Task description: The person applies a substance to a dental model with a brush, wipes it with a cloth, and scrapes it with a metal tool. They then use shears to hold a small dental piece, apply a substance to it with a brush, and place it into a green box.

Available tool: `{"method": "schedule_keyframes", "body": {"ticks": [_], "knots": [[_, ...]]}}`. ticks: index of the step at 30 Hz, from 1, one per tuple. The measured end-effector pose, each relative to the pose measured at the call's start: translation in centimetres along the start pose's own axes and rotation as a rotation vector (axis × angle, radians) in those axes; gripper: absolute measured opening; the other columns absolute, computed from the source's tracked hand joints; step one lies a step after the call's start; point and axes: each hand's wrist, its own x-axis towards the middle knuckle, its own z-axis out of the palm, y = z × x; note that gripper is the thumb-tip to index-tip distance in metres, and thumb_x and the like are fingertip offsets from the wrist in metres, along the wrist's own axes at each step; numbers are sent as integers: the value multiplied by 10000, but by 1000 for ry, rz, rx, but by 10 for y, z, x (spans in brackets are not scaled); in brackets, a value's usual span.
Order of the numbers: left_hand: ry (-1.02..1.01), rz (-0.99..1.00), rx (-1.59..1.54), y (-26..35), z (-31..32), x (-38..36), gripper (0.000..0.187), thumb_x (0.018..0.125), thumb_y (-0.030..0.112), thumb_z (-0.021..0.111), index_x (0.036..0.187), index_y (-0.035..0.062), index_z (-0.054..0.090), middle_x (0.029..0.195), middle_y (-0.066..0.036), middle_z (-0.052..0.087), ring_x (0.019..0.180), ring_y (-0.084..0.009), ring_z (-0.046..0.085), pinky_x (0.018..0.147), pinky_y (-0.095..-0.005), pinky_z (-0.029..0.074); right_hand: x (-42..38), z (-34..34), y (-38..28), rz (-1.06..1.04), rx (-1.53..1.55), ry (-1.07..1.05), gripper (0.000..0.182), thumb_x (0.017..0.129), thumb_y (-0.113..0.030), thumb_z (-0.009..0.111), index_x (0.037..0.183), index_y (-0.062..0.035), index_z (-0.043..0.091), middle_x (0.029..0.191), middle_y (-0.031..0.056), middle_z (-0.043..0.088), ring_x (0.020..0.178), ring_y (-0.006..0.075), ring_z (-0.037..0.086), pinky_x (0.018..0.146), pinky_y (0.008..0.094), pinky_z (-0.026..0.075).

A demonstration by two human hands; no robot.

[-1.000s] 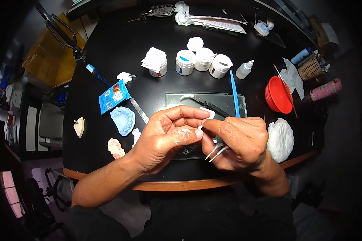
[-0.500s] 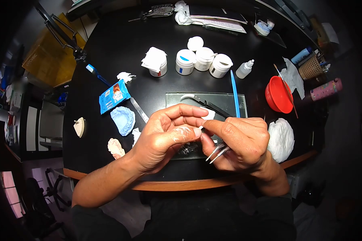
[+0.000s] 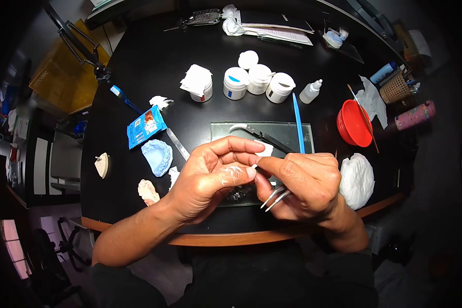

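Note:
Above the front part of the table, my left hand [image 3: 205, 179] pinches a small white piece [image 3: 254, 166] between thumb and fingers; it is too small to name. White powder smears the left thumb. My right hand [image 3: 310, 182] meets it from the right, with index fingertip and thumb at the same piece. Metal tweezers [image 3: 275, 198] are tucked in the right hand's curled fingers, tips pointing down and left. Beneath both hands lies a glass slab [image 3: 222, 131], partly hidden, with a black-handled tool [image 3: 269, 138] and a bit of white paper [image 3: 264, 149] on it.
White jars [image 3: 234, 84] and a dropper bottle [image 3: 311, 91] stand behind the slab. On the left lie a blue dental cast [image 3: 157, 157] and a blue packet [image 3: 146, 127]. A red bowl [image 3: 348, 128] and a white wad [image 3: 357, 179] are on the right.
Both hands keep nearly the same pose around the small white piece. The view has shifted very slightly, so the table things sit a little lower.

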Motion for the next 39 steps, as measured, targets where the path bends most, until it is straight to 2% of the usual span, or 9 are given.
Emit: {"method": "schedule_keyframes", "body": {"ticks": [13,16,17,19,20,23,26,34,39], "knots": [[-4,6,-12,2,1,0,456,900,37,697,1334,-24,570,1140,-107,700,976,-133,702,896,-267,553,-2,1,1,10,14,16,275,716,-31,794,978,16,725,688,62,680,482,145,617,436,275,451],[16,51,56,2,-1,0,448,904,26,709,1323,-42,568,1130,-131,697,1037,-175,711,955,-303,559,2,-4,-5,161,89,50,304,694,-59,806,973,17,709,649,44,646,456,112,580,425,252,425],[26,71,94,2,-3,1,445,904,22,713,1319,-48,567,1127,-140,696,1060,-192,713,977,-318,560,1,-15,-13,368,109,-20,272,727,-97,740,959,20,661,599,1,562,443,63,472,431,230,356],[21,162,161,4,-6,1,437,904,11,718,1310,-56,569,1119,-148,693,1093,-223,710,1008,-344,555,-11,-18,-6,628,476,11,232,779,-129,633,957,18,606,604,-27,495,492,36,387,473,219,306],[19,207,195,6,-7,1,433,904,5,721,1305,-60,569,1116,-152,691,1110,-239,708,1024,-358,553,-3,-22,-12,867,583,-40,222,817,-155,553,957,17,567,628,-19,501,559,32,370,522,218,298],[45,328,319,11,-8,1,416,906,-20,717,1296,-58,576,1109,-143,691,1098,-244,711,1025,-366,552,1,-26,-11,1074,740,-226,243,936,-68,490,1097,47,632,773,8,596,681,31,457,612,204,365],[52,425,428,15,-8,1,400,911,-50,700,1291,-64,575,1108,-143,691,1093,-247,713,1037,-380,545,-2,-27,-9,952,812,-384,303,1054,-60,506,1310,57,619,873,12,634,776,46,546,697,228,456],[48,491,487,17,-6,0,410,907,-68,699,1296,-69,568,1117,-154,700,1086,-248,717,1029,-376,550,-9,-20,3,932,939,-350,277,1084,-163,563,1215,52,678,768,-16,605,675,40,549,610,219,455],[-12,518,489,16,-8,2,389,909,-118,687,1280,-76,582,1111,-153,694,1096,-192,701,983,-313,575,-10,-14,3,955,973,-352,287,1085,-179,557,1225,40,680,750,-6,620,660,40,556,591,208,439]]}}
